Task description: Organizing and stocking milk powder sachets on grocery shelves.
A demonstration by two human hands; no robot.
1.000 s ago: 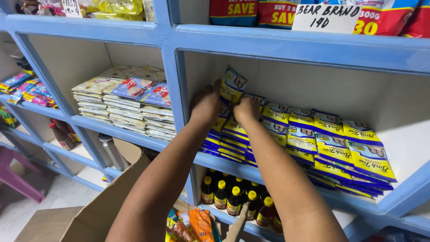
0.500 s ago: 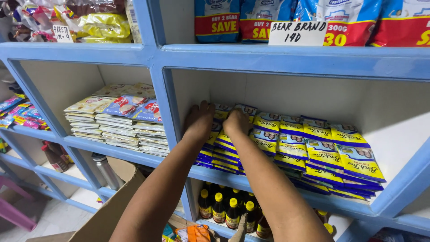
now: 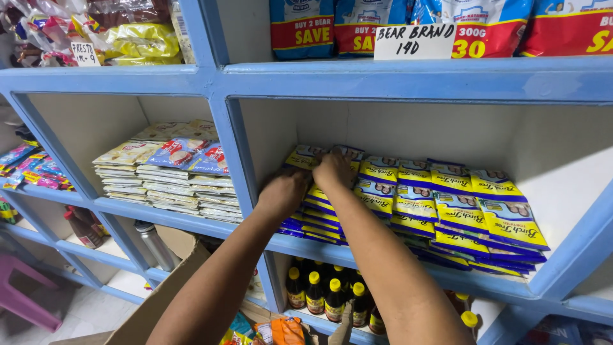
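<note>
- Two bare hands reach into the right-hand compartment of a blue wooden shelf (image 3: 408,80), at the left end of a row of yellow-and-blue sachets (image 3: 440,201).
- Open room: the white back wall and the space above the sachets are free up to the shelf board overhead; the blue upright (image 3: 233,160) stands just left of the hands, leaving little room on that side.
- The sachet stacks overhang the front edge of the shelf board slightly.
- Left hand (image 3: 284,191): palm down, knuckles toward the camera, resting on the leftmost sachet stack close to the upright; whether its grip is closed on a sachet cannot be told.
- Right hand (image 3: 333,171): just beside the left, further back, fingers curled down onto the top sachets at the rear; its grip looks pressed on them, not plainly clamped.
- Both forearms rise from the lower edge, nearly side by side.
- Below stand dark bottles with yellow caps (image 3: 325,294); a cardboard box (image 3: 172,287) sits lower left.
</note>
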